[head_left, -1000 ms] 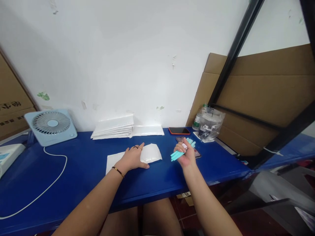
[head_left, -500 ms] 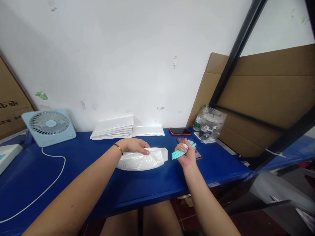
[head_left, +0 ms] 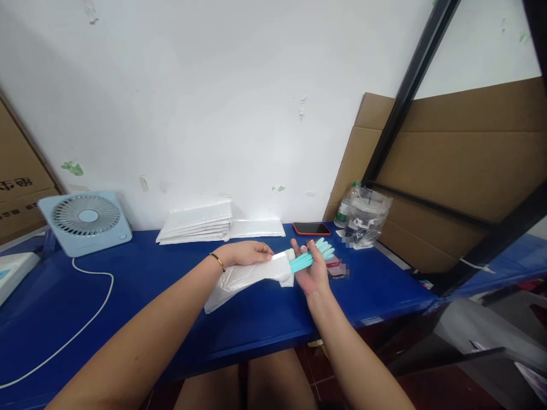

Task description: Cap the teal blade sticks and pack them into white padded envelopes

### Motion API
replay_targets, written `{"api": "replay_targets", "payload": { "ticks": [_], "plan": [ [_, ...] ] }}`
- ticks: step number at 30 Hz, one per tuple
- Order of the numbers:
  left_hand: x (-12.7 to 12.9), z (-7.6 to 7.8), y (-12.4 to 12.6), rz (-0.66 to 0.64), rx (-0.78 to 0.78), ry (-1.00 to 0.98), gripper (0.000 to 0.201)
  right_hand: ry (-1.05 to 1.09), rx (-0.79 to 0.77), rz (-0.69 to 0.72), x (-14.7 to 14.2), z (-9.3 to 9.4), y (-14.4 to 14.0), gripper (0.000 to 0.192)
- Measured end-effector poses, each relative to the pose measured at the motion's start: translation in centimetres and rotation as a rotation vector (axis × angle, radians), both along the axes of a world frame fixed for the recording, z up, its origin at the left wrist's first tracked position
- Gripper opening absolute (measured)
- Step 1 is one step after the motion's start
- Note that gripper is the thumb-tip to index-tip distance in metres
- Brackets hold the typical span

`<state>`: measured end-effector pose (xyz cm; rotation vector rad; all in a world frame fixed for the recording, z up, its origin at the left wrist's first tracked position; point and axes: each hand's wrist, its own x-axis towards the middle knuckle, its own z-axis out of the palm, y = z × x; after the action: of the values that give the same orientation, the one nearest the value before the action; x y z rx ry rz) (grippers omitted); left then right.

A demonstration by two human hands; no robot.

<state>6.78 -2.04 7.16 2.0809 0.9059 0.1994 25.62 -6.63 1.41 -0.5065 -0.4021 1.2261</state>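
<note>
My left hand (head_left: 252,254), with a bracelet and a ring, grips the upper side of a white padded mailer (head_left: 250,277) over the blue table. The mailer's right end is its mouth, with a flap hanging below. In my right hand (head_left: 313,274), palm up, lies a bundle of turquoise sticks (head_left: 303,261) with wider, rounded ends pointing right. The thin left ends of the sticks are at the mailer's mouth and seem to be just inside it. What the sticks are I cannot tell.
Behind the hands, a stack of white mailers (head_left: 194,223) and a flat mailer (head_left: 257,228) lie by the wall. An orange-edged phone (head_left: 311,228), another phone (head_left: 337,269), a bottle (head_left: 343,213) and a clear plastic bag (head_left: 368,219) are right. A blue fan (head_left: 88,222) with a cable stands left.
My right hand has moved left with the turquoise sticks, bringing their thin ends to the mailer's mouth. The mailer has been lifted and turned, its right end now higher.
</note>
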Motion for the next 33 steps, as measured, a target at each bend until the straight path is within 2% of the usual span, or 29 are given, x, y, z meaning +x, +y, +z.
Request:
{"api": "replay_targets", "payload": {
  "ticks": [2,4,7,11,15,20,27,30,33],
  "plan": [
    [0.2,-0.5,-1.4,0.104,0.311,0.099,0.058,0.032,-0.074,0.004,0.0,-0.7,0.3,0.026],
    [0.1,-1.2,-2.9,0.14,0.488,0.201,0.081,0.037,-0.159,0.013,0.2,-1.3,0.7,0.027],
    [-1.1,-2.8,-4.4,0.098,0.51,0.345,0.117,0.058,-0.249,0.028,0.4,-2.1,1.0,0.026],
    [-3.3,-5.0,-4.5,0.093,0.474,0.42,0.127,0.115,-0.248,0.02,0.2,-2.3,1.0,0.022],
    [-4.0,-6.0,-4.4,0.132,0.506,0.363,0.111,0.128,-0.211,0.037,-0.7,-1.7,0.6,0.02],
    [-3.2,-6.1,-4.9,0.198,0.635,0.262,0.086,0.062,-0.15,0.014,-2.4,-1.2,0.3,0.021],
    [-1.6,-4.7,-5.4,0.239,0.744,0.127,0.065,-0.041,-0.057,0.028,-3.7,0.4,0.1,0.024],
    [-1.1,-4.1,-5.4,0.25,0.76,0.111,0.053,-0.134,-0.04,0.026,-3.4,1.2,0.1,0.027],
    [-0.7,-4.0,-5.0,0.282,0.765,0.057,0.047,-0.122,-0.047,0.077,-2.6,1.5,0.5,0.022]
  ]
}}
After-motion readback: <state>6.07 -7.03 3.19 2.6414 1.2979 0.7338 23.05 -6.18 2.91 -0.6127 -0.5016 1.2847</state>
